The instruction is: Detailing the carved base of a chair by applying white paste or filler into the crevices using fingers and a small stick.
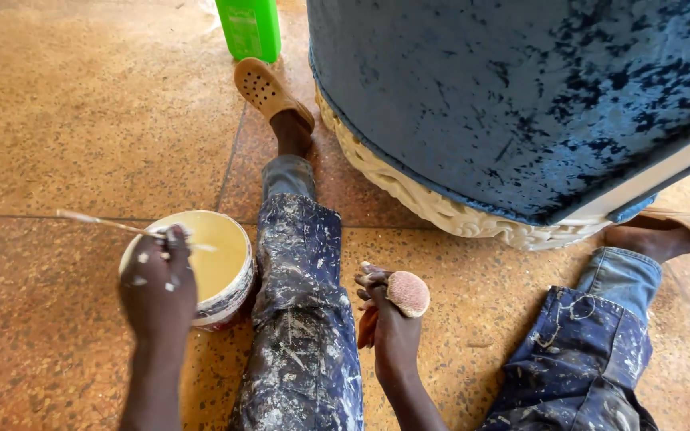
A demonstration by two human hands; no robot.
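**Sitting on a speckled floor with paint and a sponge**

Brown speckled floor tiles (81, 120) spread all around. The left hand (157, 287) is closed around a thin stick (101, 222), held over a small bucket (229, 291) of pale yellow paint. The right hand (389, 327) curls around a round sponge (407, 293). Paint-splashed jeans (301, 319) lie between the hands. Ahead stands a big blue velvet seat (521, 96) with a carved cream trim (409, 195). A green plastic bottle (249, 28) stands far back, beside a tan sandal (269, 92).
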